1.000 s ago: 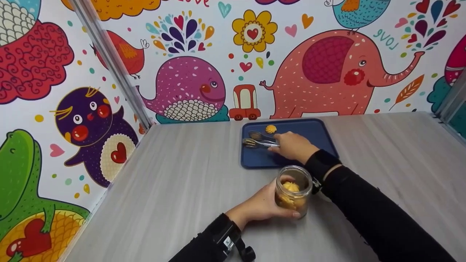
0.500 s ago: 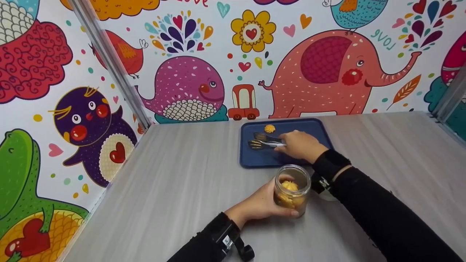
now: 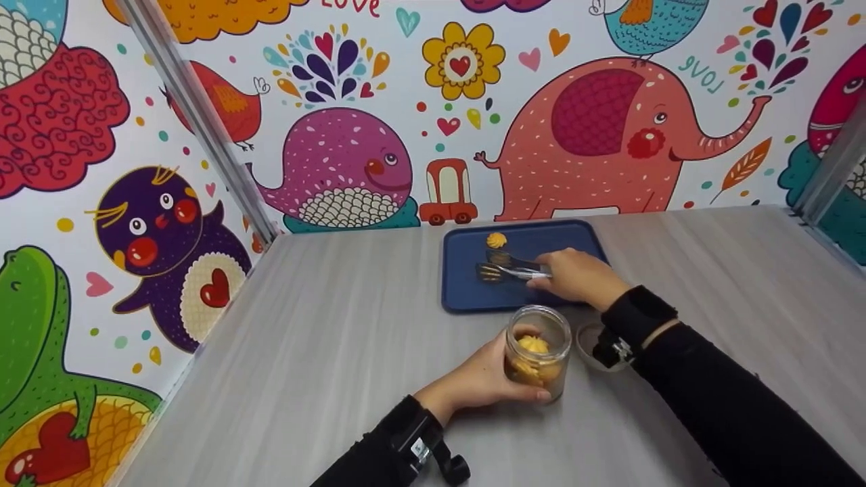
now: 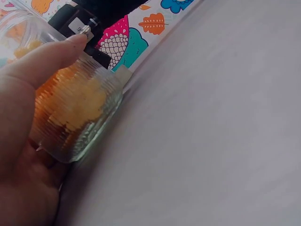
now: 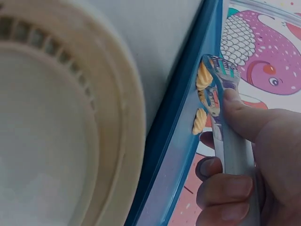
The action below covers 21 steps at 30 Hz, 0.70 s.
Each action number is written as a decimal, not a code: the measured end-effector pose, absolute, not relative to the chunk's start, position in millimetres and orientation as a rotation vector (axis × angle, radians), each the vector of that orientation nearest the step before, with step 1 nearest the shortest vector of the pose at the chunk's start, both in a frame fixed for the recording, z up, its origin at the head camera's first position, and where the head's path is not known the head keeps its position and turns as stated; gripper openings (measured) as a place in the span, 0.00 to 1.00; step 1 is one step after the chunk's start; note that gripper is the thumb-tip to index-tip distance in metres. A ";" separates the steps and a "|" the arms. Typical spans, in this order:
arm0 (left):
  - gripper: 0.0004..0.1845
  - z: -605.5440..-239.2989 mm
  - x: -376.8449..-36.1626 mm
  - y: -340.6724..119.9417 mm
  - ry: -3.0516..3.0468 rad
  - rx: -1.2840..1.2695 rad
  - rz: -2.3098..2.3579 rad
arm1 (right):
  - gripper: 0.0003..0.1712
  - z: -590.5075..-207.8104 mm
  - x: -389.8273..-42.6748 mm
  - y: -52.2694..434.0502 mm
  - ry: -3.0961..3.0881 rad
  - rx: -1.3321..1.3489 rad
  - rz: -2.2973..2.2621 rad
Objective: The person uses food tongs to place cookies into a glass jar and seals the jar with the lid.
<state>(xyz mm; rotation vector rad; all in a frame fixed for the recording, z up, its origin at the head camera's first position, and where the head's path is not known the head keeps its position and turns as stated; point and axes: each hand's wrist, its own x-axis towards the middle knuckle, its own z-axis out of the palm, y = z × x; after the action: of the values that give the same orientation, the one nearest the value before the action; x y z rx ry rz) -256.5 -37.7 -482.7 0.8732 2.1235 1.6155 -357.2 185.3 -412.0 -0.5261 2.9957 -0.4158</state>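
Note:
My left hand [image 3: 477, 379] grips a clear glass jar [image 3: 557, 384], its mouth uncovered and tilted slightly. Golden piped cookies [image 3: 533, 346] lie inside, and the ribbed jar wall [image 4: 106, 106] shows them close up in the left wrist view. Over the tray, my right hand [image 3: 578, 274] holds metal serving tongs [image 3: 524, 272] by the handles, thumb along the upper arm. The tongs' slotted heads are spread apart and point left. One cookie [image 3: 496, 240] sits beyond them on the tray. In the right wrist view, a cookie [image 5: 204, 76] overlaps the fork-like end, and another cookie [image 5: 200, 121] lies nearer my fingers.
A dark blue tray [image 3: 467, 294] lies on the wood-grain table [image 3: 325, 352], close to the cartoon-printed back wall [image 3: 541, 135]. Right of the jar, partly behind the right wrist strap, lies a round jar lid [image 3: 590, 345]. It looms large in the right wrist view.
My right hand has drawn the tongs rightward and a little toward me over the tray. The lid has come out from behind the right wrist. My left hand keeps its hold on the jar.

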 end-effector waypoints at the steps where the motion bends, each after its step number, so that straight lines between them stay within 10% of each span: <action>1: 0.45 -482.7 -256.6 -37.5 2.118 0.878 1.621 | 0.33 -411.7 -355.9 187.9 2.992 -0.524 -0.429; 21: 0.45 -484.9 -257.6 -36.7 2.147 0.891 1.611 | 0.35 -423.1 -319.5 248.0 3.116 -0.424 -0.487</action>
<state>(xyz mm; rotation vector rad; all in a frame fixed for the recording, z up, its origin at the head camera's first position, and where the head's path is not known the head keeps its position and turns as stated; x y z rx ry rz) -257.6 -36.7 -484.9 0.8907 2.1474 1.6115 -319.5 248.0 -423.1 -0.4238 3.1161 -0.4868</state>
